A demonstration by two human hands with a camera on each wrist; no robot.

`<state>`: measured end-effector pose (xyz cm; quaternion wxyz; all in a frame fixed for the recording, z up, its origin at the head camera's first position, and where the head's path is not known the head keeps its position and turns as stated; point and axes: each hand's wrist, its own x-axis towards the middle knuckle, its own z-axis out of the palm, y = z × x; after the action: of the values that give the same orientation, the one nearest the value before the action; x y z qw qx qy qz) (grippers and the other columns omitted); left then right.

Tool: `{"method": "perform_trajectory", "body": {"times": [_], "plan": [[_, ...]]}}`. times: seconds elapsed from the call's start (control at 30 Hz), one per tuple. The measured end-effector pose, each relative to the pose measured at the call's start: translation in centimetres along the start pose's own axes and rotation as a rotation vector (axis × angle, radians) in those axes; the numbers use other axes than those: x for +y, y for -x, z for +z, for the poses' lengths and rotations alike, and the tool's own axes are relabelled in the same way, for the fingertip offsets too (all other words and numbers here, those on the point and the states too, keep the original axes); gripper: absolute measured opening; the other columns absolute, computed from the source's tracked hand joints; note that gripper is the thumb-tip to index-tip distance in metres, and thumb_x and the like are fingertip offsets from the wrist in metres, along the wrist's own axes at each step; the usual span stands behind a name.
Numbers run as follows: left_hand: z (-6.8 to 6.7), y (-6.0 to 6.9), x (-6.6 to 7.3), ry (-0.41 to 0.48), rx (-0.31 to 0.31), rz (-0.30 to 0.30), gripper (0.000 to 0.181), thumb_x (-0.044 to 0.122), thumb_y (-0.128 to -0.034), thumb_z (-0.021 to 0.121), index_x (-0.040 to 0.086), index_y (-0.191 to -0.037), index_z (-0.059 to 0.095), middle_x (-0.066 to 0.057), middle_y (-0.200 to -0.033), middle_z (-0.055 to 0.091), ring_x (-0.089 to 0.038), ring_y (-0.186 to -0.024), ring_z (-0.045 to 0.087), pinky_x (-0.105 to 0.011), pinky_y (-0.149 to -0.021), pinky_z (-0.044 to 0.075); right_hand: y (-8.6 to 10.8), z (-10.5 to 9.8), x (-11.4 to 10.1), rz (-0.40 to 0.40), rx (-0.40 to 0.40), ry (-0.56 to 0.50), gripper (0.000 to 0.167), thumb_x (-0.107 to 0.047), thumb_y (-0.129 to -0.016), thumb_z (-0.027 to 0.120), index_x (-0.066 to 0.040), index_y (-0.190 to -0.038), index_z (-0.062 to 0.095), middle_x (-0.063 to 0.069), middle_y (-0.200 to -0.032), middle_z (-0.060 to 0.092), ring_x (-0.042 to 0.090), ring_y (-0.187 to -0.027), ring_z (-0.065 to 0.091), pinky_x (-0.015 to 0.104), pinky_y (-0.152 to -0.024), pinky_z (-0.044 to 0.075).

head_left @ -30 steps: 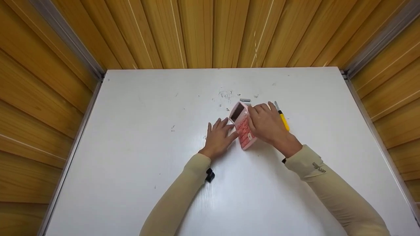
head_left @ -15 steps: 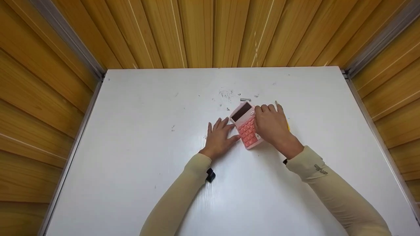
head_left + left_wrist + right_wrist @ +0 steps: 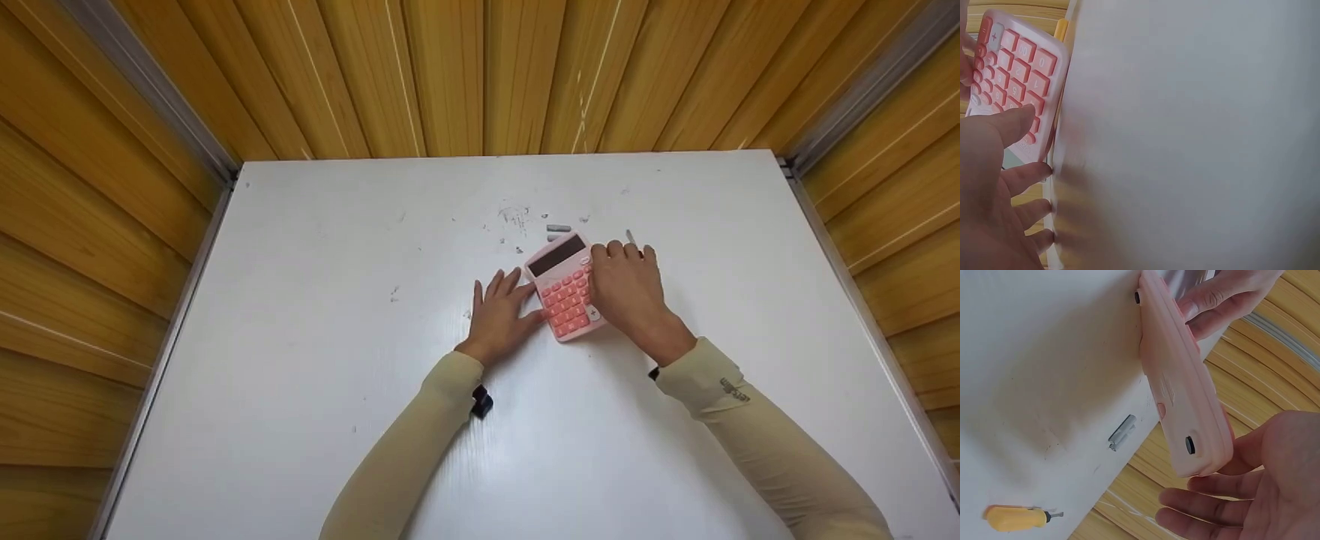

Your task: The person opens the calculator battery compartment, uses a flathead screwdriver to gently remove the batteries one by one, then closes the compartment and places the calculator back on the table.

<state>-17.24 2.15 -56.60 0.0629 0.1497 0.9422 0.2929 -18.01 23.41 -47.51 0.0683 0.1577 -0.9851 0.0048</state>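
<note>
A pink calculator with a dark display stands tilted on the table, keys up, its right side raised off the surface. My right hand pinches that raised edge between thumb and index finger, the other fingers held away from it, as the right wrist view shows. My left hand lies spread on the table at the lower left edge. In the left wrist view its thumb touches the keys, and its fingertips meet the table. The underside with dark round feet shows in the right wrist view.
Two small grey cylinders, like batteries, lie beyond the calculator. A yellow-handled screwdriver lies to the right, mostly behind my right hand in the head view. The white table has dark marks; wood-look panels surround it.
The calculator has tipped from a steep stand to a flatter tilt, showing more of its keys and display. My right hand has moved slightly right with its edge; my left hand stays put.
</note>
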Motion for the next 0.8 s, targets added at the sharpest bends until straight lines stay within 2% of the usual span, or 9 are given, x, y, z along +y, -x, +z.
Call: {"method": "perform_trajectory", "body": {"times": [0.27,0.57,0.8], "plan": [[0.2,0.0,0.2,-0.008,0.027,-0.018,0.056,0.05,-0.1051,0.059,0.02,-0.152,0.06,-0.01,-0.171,0.035,-0.037,-0.16,0.021,-0.066,-0.126,0.004,0.3,0.5,0.6,-0.001,0.023,0.013,0.032,-0.014,-0.103,0.062,0.011,-0.123,0.062,0.033,-0.119,0.064,0.053,-0.114,0.061,0.072,-0.105,0.041],[-0.2,0.0,0.3,-0.029,0.034,-0.048,0.055,0.051,-0.1062,0.058,0.021,-0.152,0.06,-0.011,-0.172,0.031,-0.039,-0.16,0.017,-0.07,-0.124,0.002,0.1,1.0,0.8,0.047,-0.012,-0.057,0.034,-0.014,-0.106,0.057,0.012,-0.128,0.059,0.034,-0.125,0.062,0.052,-0.117,0.059,0.069,-0.105,0.042],[-0.5,0.0,-0.1,-0.034,0.032,-0.07,0.054,0.051,-0.1078,0.055,0.022,-0.153,0.058,-0.011,-0.172,0.031,-0.039,-0.161,0.016,-0.069,-0.124,0.003,0.1,1.9,1.0,0.049,0.023,-0.116,0.03,-0.011,-0.105,0.055,0.013,-0.123,0.06,0.034,-0.115,0.064,0.052,-0.107,0.063,0.066,-0.094,0.05]]}}
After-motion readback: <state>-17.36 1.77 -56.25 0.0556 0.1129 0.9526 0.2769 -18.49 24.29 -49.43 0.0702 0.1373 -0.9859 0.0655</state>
